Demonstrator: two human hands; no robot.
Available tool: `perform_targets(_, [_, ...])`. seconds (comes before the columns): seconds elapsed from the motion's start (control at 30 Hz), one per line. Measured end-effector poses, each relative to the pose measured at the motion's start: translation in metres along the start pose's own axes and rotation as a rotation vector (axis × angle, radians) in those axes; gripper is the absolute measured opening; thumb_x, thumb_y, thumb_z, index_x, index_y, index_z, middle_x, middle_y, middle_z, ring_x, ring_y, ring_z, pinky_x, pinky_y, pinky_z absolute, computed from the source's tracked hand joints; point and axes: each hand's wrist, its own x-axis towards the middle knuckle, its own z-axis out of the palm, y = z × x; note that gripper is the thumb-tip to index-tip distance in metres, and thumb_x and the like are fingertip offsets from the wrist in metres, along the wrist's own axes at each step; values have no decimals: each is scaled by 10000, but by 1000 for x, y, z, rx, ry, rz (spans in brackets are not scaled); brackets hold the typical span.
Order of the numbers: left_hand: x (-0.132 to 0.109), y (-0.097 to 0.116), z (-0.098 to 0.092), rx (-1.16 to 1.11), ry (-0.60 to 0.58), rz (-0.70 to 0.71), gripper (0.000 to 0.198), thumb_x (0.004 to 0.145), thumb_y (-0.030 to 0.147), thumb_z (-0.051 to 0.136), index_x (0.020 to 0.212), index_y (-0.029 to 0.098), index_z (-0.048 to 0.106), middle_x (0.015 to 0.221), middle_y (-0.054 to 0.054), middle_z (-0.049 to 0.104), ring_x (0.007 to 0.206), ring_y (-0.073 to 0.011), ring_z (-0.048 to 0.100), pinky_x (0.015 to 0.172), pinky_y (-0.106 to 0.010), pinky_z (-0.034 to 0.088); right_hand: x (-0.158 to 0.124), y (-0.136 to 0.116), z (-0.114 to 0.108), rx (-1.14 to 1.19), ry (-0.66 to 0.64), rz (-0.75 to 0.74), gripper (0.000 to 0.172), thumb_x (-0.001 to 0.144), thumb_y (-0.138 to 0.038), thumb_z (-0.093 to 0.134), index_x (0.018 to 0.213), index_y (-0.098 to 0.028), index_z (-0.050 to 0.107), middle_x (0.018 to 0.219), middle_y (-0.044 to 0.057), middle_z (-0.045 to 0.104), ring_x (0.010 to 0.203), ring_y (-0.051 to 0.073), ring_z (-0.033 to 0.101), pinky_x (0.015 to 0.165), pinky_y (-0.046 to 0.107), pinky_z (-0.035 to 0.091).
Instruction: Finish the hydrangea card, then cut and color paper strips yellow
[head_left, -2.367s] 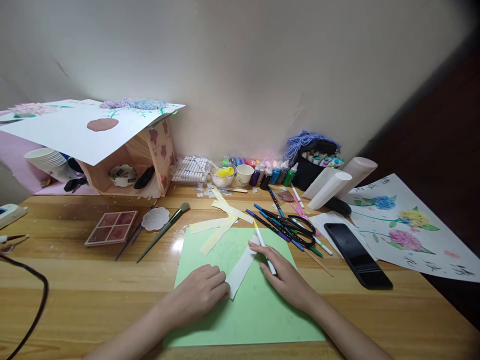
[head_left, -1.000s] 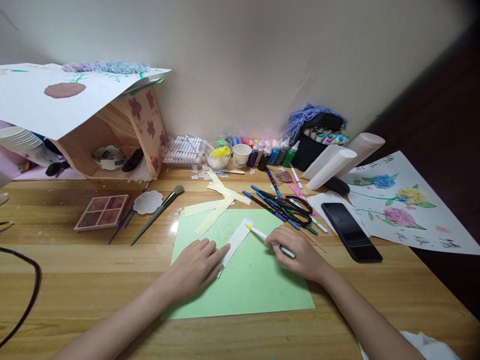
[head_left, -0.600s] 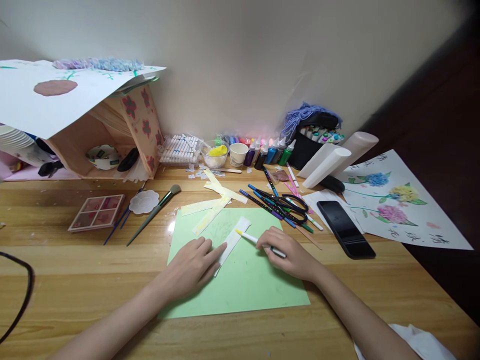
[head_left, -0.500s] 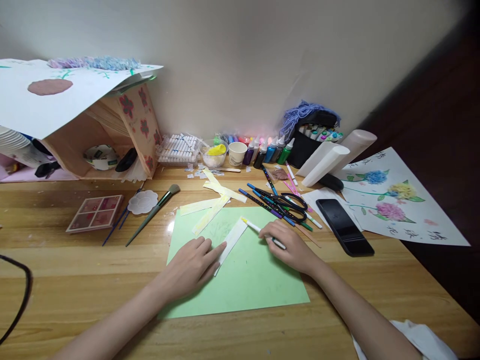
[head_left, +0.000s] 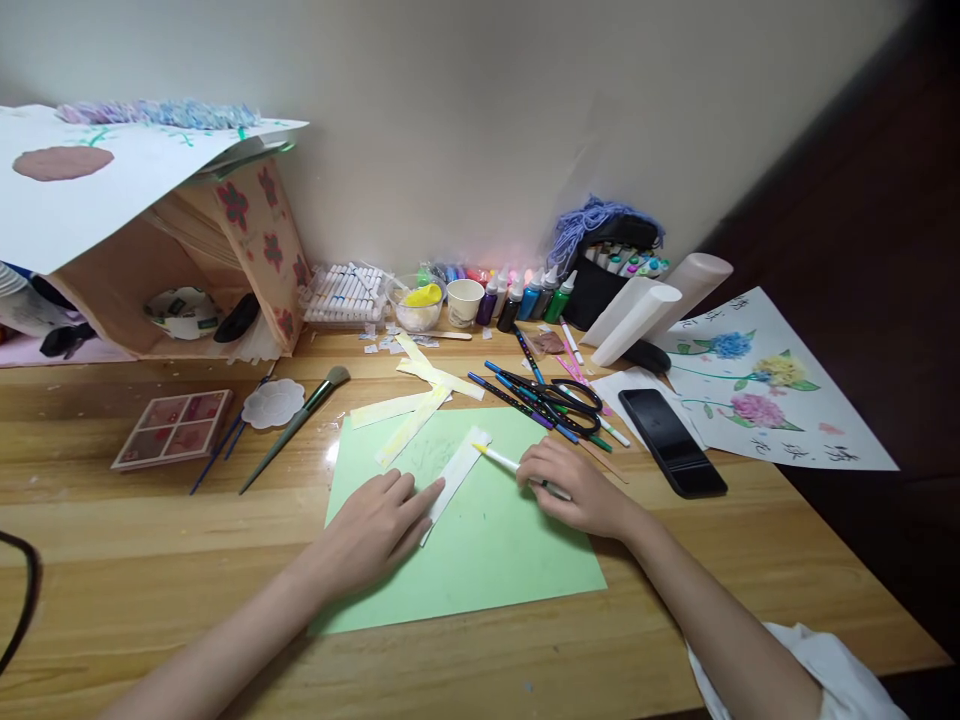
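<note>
A white paper strip [head_left: 456,478] lies slanted on a sheet of green paper [head_left: 517,560]. My left hand [head_left: 379,525] rests on the sheet with its fingers stretched out, the index finger pressing on the strip's lower part. My right hand [head_left: 566,485] grips a white marker with a yellow tip [head_left: 504,460]. That tip is at the strip's right edge, near its upper end; whether it touches cannot be told. Several strips coloured pale yellow [head_left: 414,425] lie crossed over one another at the sheet's upper left.
Scissors [head_left: 574,405] and several pens lie beyond my right hand, beside a phone [head_left: 671,443]. To the left are a brush [head_left: 296,430], a white flower-shaped palette [head_left: 274,403] and a four-part palette [head_left: 172,430]. Paint bottles [head_left: 531,298] and a paper cup [head_left: 465,302] stand by the wall.
The marker tip has moved from the strip's top end slightly down to its right edge. My left hand stays pressed on the strip. The whole view has shifted a little.
</note>
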Motion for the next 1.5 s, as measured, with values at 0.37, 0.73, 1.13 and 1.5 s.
perform_targets(0.37, [1, -1, -1, -13, -12, 2, 399, 952, 295, 313, 1332, 208, 396, 892, -66, 522, 814, -203, 462, 705, -343, 386, -3, -2, -4, -37, 25, -13, 190, 710, -26, 468, 760, -195, 542, 758, 31, 551, 739, 186, 456, 694, 321, 371])
perform_targets(0.73, [-1, -2, 0, -91, 57, -59, 411, 936, 322, 364, 1327, 199, 373, 926, -59, 530, 843, -197, 480, 734, -329, 393, 0, -16, 3, 95, 63, -88, 176, 721, -45, 439, 756, -198, 518, 718, 30, 529, 696, 175, 447, 645, 306, 367])
perform_targets(1.13, [-2, -2, 0, -102, 112, -27, 331, 921, 318, 384, 1220, 217, 485, 857, -47, 527, 788, -180, 476, 686, -306, 383, -4, -5, -2, 47, 14, -44, 162, 722, -50, 446, 719, -204, 496, 665, 16, 518, 670, 173, 445, 636, 301, 362])
perform_targets(1.5, [-6, -11, 8, -47, 261, 84, 284, 935, 302, 402, 739, 181, 568, 637, -7, 551, 617, -127, 476, 560, -266, 319, 5, -35, 23, 159, -79, -184, 175, 725, -62, 432, 756, -209, 522, 689, 27, 558, 670, 171, 466, 639, 304, 376])
